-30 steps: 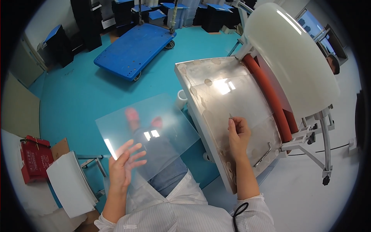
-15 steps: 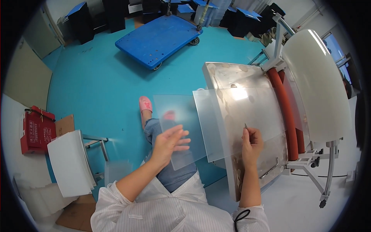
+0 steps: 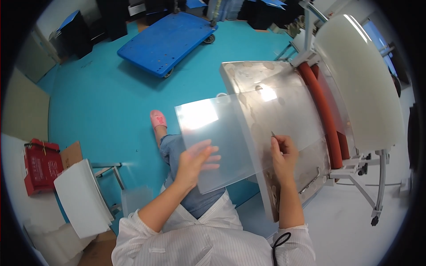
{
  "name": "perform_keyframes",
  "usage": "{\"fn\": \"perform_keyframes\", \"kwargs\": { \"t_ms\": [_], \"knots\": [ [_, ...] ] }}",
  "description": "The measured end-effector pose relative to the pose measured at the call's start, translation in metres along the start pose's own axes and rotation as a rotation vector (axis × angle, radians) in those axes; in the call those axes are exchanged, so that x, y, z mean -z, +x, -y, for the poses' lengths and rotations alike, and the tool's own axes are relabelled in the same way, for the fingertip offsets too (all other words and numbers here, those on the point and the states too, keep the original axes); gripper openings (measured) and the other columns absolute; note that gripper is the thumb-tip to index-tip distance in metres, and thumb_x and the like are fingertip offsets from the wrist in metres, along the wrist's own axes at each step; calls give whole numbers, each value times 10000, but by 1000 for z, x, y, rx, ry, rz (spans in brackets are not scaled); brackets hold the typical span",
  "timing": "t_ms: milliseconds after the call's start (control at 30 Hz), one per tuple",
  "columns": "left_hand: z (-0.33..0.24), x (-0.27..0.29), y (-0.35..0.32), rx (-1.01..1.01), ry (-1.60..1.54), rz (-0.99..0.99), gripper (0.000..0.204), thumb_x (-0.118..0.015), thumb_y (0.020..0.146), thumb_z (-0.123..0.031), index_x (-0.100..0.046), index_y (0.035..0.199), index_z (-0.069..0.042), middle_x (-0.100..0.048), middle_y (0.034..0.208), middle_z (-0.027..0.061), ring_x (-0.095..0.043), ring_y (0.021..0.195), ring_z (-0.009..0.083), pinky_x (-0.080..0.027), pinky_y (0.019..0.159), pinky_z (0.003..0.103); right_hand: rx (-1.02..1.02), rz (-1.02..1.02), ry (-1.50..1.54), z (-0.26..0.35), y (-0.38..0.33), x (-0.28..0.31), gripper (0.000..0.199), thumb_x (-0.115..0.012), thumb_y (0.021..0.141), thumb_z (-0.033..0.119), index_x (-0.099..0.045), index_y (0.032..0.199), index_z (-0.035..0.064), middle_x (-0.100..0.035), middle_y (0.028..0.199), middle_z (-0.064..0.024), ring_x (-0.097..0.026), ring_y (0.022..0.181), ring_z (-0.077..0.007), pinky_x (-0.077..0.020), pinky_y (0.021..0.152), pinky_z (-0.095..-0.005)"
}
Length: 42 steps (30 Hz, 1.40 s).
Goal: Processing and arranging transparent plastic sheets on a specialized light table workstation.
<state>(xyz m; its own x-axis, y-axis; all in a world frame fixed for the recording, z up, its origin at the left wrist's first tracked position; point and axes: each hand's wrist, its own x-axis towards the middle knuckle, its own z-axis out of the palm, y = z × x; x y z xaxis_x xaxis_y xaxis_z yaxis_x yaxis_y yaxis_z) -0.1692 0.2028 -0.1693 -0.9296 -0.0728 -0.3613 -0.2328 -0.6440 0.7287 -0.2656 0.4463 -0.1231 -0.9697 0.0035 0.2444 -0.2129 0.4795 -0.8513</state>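
Note:
My left hand [image 3: 194, 165], open with its fingers spread, is at the left side of a clear plastic sheet [image 3: 222, 133]. Whether the fingertips touch the sheet cannot be told. The sheet lies partly on a metal plate [image 3: 262, 73] and sticks out past its left edge over my leg. Above the plate, my right hand [image 3: 284, 155] is closed in a pinch on a small dark pointed tool [image 3: 273, 134], most of which is hidden by the fingers. Light glares off the sheet's upper left corner.
Red rollers [image 3: 321, 117] and a rounded cream cover [image 3: 357, 84] stand at the plate's right. A blue platform cart [image 3: 166, 42] is on the turquoise floor. At the left are a stack of white sheets [image 3: 82, 199] on a stand and a red box [image 3: 42, 164].
Two offset sheet edges showed earlier; now one left edge shows, farther out from the plate. Both hands keep much the same pose. The whole view has shifted slightly.

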Motion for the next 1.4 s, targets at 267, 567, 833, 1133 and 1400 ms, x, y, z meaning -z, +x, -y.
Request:
{"fn": "perform_keyframes", "kwargs": {
  "t_ms": [267,567,833,1133,1400],
  "knots": [
    [-43,19,-41,9,78,-78,534,-559,950,-273,-426,1314,94,-596,1158,255,-660,953,344,-590,728,429,72,175,-261,24,74,-25,167,-653,827,138,-650,847,-28,-634,672,-98,-582,605,-140,-466,603,-280],
    [-92,23,-80,-30,166,-174,542,-571,933,-262,-436,1283,129,-620,1097,273,-678,889,362,-602,662,425,133,278,-459,24,111,-93,163,-632,791,128,-656,809,-33,-668,733,-162,-650,679,-251,-507,660,-340],
    [-116,26,-99,-49,195,-209,499,-541,947,-212,-436,1278,145,-616,1100,290,-680,888,367,-602,670,427,137,358,-536,46,105,-116,126,-633,757,98,-666,777,-22,-663,701,-169,-654,656,-285,-513,649,-371],
    [-127,15,-103,-83,176,-152,471,-530,941,-189,-453,1270,141,-619,1087,294,-682,887,363,-603,674,414,165,400,-810,61,84,-105,84,-623,727,62,-656,756,-10,-656,742,-198,-648,724,-353,-508,654,-417],
    [-120,15,-106,-121,195,-170,458,-525,939,-182,-463,1262,137,-617,1100,290,-681,887,359,-605,652,405,111,545,-867,60,-72,31,57,-631,719,31,-598,716,-16,-614,684,-206,-606,667,-395,-481,622,-446]
  ]
}}
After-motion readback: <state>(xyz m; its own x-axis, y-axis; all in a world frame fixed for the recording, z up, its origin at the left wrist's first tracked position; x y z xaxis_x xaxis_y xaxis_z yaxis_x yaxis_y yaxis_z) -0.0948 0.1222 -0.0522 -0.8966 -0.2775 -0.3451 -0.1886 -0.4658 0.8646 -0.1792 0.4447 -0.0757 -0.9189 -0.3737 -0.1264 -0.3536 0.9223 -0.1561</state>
